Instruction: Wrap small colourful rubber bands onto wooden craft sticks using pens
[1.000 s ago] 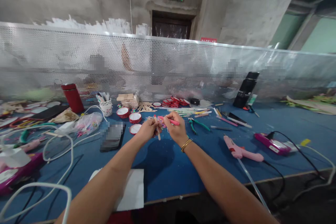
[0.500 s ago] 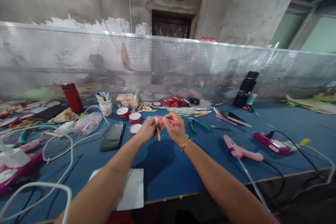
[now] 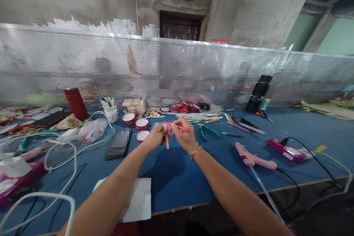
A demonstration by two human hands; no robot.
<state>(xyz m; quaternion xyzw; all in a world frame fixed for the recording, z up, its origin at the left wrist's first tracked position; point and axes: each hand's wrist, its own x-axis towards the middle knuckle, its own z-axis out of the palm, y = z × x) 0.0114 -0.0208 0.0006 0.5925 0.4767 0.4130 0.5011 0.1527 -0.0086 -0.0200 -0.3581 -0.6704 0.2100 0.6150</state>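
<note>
Near the middle of the blue table point(image 3: 171, 184), my left hand point(image 3: 156, 137) pinches a flat wooden craft stick point(image 3: 167, 142), held nearly upright. My right hand point(image 3: 184, 134) is closed round a pink marker point(image 3: 181, 128), its tip end pointing left at the top of the stick. Whether the tip touches the wood I cannot tell. Small colourful bits lie on the table behind my fingers, partly hidden. Left of my hands are red-rimmed round pieces with white faces point(image 3: 142, 135).
Green-handled pliers point(image 3: 208, 131), a pink glue gun point(image 3: 253, 158) and a purple power strip point(image 3: 287, 151) lie to the right. On the left are a phone point(image 3: 118, 144), a cup of pens point(image 3: 111, 113), a red flask point(image 3: 76, 104) and white cables. A perforated metal screen point(image 3: 171, 70) closes the back.
</note>
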